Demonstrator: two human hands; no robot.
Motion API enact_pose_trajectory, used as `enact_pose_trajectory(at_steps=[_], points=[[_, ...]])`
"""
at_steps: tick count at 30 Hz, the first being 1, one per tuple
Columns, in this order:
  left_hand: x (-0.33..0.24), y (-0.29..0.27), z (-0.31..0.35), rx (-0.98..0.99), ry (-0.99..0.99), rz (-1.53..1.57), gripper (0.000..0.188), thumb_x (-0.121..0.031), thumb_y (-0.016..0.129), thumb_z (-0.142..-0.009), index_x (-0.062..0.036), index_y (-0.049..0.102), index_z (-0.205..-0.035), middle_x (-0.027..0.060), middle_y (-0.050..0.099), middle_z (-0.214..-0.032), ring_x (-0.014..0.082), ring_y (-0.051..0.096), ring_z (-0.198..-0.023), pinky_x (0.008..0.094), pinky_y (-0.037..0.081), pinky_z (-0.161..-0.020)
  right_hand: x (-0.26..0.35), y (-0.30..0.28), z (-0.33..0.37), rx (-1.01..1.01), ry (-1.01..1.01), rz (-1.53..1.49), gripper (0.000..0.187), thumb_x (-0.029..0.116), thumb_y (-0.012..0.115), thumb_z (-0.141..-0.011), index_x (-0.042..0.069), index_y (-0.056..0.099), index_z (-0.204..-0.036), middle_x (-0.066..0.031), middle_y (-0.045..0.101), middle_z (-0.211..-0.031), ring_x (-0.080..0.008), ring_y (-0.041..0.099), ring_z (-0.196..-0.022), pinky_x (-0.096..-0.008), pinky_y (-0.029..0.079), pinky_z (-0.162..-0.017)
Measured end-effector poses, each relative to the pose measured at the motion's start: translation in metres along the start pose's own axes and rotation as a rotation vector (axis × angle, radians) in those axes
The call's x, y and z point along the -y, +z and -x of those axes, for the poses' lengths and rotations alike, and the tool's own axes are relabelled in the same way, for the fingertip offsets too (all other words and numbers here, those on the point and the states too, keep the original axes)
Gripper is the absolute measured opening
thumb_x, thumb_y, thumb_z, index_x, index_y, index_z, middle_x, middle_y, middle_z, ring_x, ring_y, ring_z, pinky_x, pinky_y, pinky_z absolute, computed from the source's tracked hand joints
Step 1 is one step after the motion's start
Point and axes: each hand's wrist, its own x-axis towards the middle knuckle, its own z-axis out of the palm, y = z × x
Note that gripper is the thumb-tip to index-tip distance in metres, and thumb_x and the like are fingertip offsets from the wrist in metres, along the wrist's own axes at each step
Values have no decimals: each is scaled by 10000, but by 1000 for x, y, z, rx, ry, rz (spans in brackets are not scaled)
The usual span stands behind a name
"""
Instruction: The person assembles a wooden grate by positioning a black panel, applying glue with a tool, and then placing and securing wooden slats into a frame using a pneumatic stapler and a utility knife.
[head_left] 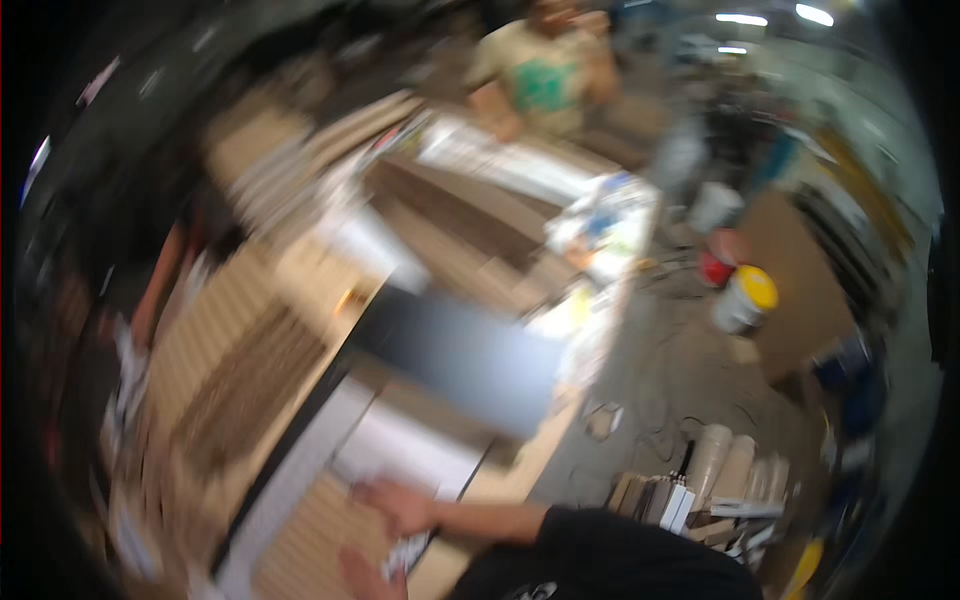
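Motion blurs the whole view. My right hand [400,507] reaches in from a black sleeve and lies low over a tan ribbed panel [310,540], its fingers stretched out. Close below it, at the bottom edge, is my left hand [368,575], over the same panel; its fingers are smeared. A small pale, patterned thing [408,552] shows between the two hands, too blurred to name. Beneath and around the ribbed panel is a white surface [415,440] with a dark edge. Beyond it lies a shiny dark grey sheet [470,360].
Brown boards [470,220] lie across the far worktable, near a person [545,80] in a printed shirt. Ribbed panels [240,390] are stacked at left, beside another person's arm [160,285]. On the right floor stand a yellow-lidded bucket [745,300] and pale rolls [712,460].
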Motion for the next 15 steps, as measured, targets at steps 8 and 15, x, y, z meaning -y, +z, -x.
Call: enact_pose_trajectory(at_steps=[8, 15], points=[[-31, -35, -25, 279, -384, 66, 849, -491, 591, -777, -24, 259, -1403, 164, 210, -1473, 359, 130, -1374, 523, 82, -1094, 27, -41, -14, 191, 30, 289, 726, 450, 608, -730, 142, 390, -1350, -144, 372, -1386, -352, 285, -1318, -523, 208, -1066], [9, -57, 36, 156, -542, 119, 784, -487, 564, -806, -59, 288, -1402, 191, 210, -1468, 397, 151, -1361, 581, 100, -1064, 37, -37, -20, 216, 38, 299, 723, 466, 591, -747, 137, 388, -1358, -145, 379, -1383, -355, 288, -1316, -528, 201, -1066]])
